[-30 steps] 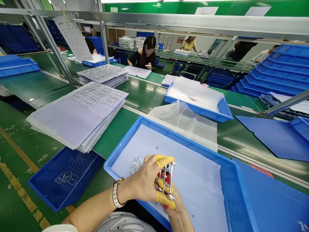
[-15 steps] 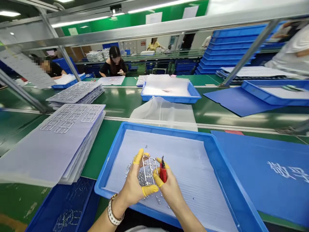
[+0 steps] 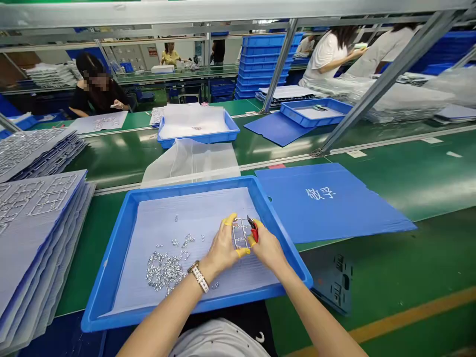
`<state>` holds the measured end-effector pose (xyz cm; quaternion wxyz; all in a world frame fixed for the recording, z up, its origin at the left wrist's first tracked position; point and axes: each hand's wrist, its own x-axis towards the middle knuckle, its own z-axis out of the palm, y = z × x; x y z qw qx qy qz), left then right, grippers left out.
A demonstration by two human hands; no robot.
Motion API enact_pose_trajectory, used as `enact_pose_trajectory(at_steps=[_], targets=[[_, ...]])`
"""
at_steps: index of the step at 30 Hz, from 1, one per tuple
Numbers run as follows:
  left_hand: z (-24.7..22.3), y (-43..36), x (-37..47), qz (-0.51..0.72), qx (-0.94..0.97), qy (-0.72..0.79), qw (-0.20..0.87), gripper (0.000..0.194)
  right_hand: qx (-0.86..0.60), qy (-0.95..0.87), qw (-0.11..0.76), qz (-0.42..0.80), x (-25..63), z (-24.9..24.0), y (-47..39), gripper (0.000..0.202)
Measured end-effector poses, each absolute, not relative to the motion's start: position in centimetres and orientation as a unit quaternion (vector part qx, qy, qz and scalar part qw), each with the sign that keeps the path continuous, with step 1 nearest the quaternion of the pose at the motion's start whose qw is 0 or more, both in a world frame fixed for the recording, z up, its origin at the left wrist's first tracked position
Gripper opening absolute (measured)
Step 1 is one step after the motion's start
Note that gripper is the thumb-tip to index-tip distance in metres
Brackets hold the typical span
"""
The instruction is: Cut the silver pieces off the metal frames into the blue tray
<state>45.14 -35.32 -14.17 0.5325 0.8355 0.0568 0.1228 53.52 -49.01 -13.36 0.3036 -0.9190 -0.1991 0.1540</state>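
My left hand (image 3: 220, 250), with yellow finger covers on, is closed on a thin silvery sprue frame (image 3: 244, 233) with small parts inside it. In my right hand (image 3: 268, 249), also with yellow finger covers, are red-handled nippers (image 3: 255, 232), their dark jaws pointing up beside the frame's upper right corner. Both hands are over the right half of a blue tray (image 3: 115, 258) lined with a pale sheet (image 3: 201, 208). A pile of small shiny metallic pieces (image 3: 163, 271) lies left of my hands, with several loose ones scattered around it.
Left of the tray rise stacked sheets (image 3: 70, 248) bearing more frames. A blue board (image 3: 297, 208) lies to the right. Beyond the bench rail stand another blue tray (image 3: 197, 136) and slanted metal posts (image 3: 357, 94). A co-worker in black (image 3: 98, 89) sits across the bench; others are further back.
The view has swung to the right. My hands, still holding the frame and nippers, have shifted rightward over the tray, leaving the pile of pieces uncovered.
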Motion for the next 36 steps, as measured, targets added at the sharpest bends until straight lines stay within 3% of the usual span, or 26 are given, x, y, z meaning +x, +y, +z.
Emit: enact_pose_trajectory(at_steps=[8,11,14,18,28,31,36], targets=[[-13.4,-35.2,45.9,0.130,0.856,0.059,0.496,0.097,-0.868,-0.188,0.420,0.187,54.8,-12.9,-50.8,0.055],[-12.9,-35.4,43.1,0.153,0.871,0.049,0.463,0.095,-0.837,-0.178,0.480,0.193,52.5,-12.5,-51.5,0.050],[-12.8,-35.7,39.3,0.176,0.882,0.057,0.434,0.092,-0.761,-0.144,0.593,0.219,49.4,-12.2,-51.9,0.044],[-12.9,-35.8,35.5,0.191,0.875,0.093,0.436,0.088,-0.704,-0.138,0.642,0.270,46.8,-11.7,-51.5,0.040],[-12.3,-33.1,33.2,0.239,0.786,0.220,0.526,0.096,-0.729,-0.275,0.578,0.241,48.3,-9.2,-45.6,0.029],[-11.6,-31.0,31.6,0.213,0.715,0.205,0.634,0.094,-0.736,-0.342,0.529,0.249,49.1,-8.1,-44.3,0.018],[-9.4,-26.9,30.9,0.039,0.529,0.121,0.839,0.077,-0.710,-0.451,0.461,0.283,49.2,-5.3,-42.2,0.011]])
